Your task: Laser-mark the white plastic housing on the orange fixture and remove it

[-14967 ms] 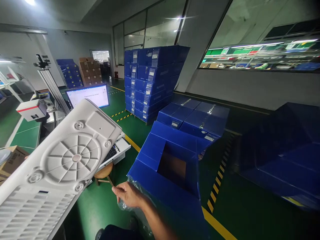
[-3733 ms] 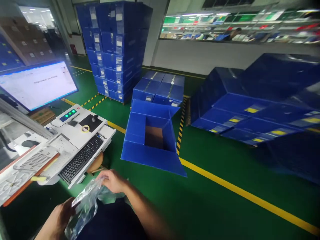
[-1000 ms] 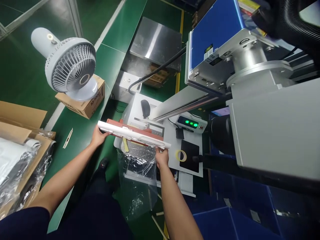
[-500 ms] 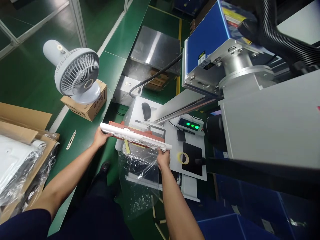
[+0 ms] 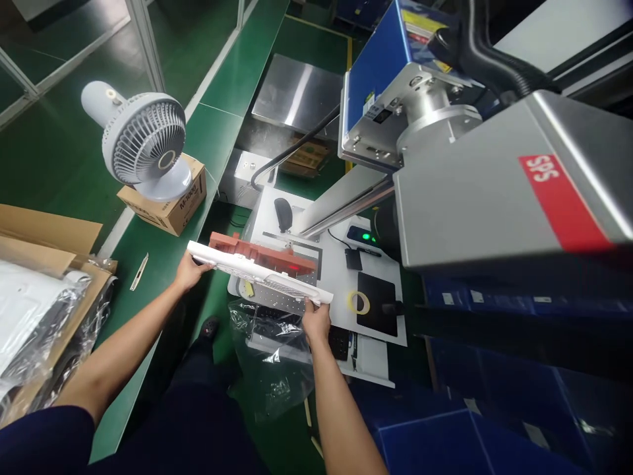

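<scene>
A long white plastic panel [image 5: 257, 272] with moulded clips and a grille-like section is held between both hands, tilted lower toward the right. My left hand [image 5: 189, 269] grips its left end, and my right hand [image 5: 316, 321] pinches the lower edge close to the right end. Just behind the panel is a reddish-brown fixture block [image 5: 262, 252], with a small red light glowing on it. Whether panel and block touch, I cannot tell. Beneath them lies a perforated metal plate [image 5: 281, 297] on the white machine table [image 5: 341, 290].
A blue-and-grey machine head [image 5: 475, 191] overhangs the right side. A tape roll [image 5: 359, 303] lies by a black pad [image 5: 380, 310]. Clear plastic film [image 5: 277, 376] hangs in front. On the green bench are a fan [image 5: 146, 142], its carton [image 5: 185, 208] and a utility knife [image 5: 139, 272].
The white panel and both hands have shifted slightly left in view, and more of the reddish-brown block shows behind the panel. The camera view has turned, revealing more of the machine head.
</scene>
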A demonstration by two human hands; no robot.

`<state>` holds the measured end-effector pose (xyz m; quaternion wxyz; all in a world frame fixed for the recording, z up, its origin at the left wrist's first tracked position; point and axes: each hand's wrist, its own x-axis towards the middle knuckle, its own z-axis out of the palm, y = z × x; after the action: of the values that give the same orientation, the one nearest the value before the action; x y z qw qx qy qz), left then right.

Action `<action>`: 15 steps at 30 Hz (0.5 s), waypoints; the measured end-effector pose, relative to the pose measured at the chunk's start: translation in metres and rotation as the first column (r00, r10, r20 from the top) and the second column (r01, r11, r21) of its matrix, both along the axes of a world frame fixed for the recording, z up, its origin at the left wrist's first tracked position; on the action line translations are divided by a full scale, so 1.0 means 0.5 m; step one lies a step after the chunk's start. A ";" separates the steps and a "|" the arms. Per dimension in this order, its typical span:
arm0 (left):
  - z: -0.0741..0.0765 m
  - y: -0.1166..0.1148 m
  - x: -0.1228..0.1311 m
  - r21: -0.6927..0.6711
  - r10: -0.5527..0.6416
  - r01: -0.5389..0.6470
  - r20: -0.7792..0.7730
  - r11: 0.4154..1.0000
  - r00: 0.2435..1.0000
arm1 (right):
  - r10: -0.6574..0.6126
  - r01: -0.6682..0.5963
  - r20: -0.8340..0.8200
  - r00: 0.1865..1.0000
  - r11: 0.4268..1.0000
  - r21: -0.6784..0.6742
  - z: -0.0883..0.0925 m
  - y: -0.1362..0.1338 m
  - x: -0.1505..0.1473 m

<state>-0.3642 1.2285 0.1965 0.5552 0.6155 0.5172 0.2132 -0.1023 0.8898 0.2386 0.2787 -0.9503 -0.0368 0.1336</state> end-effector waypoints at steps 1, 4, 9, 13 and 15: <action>0.004 -0.013 -0.019 0.004 -0.005 0.005 -0.010 1.000 1.000 | -0.007 0.007 -0.006 1.000 1.000 0.010 0.006 -0.014 -0.018; 0.022 -0.063 -0.086 0.009 -0.025 0.026 -0.066 1.000 0.997 | -0.034 0.035 -0.024 0.999 0.999 0.042 0.028 -0.070 -0.081; 0.089 -0.158 -0.185 0.005 -0.101 0.102 -0.108 0.995 0.989 | -0.096 0.097 -0.019 0.995 0.989 0.110 0.092 -0.192 -0.197; 0.153 -0.226 -0.218 0.022 -0.164 0.167 -0.078 0.986 0.983 | -0.162 0.154 0.028 0.986 0.971 0.183 0.156 -0.286 -0.275; 0.181 -0.258 -0.223 0.026 -0.190 0.192 -0.066 0.981 0.980 | -0.199 0.182 0.073 0.977 0.963 0.199 0.183 -0.333 -0.306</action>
<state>-0.4756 1.0996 0.2868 0.5463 0.6778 0.4694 0.1477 -0.2553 0.7235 0.3301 0.3781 -0.9234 0.0294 0.0582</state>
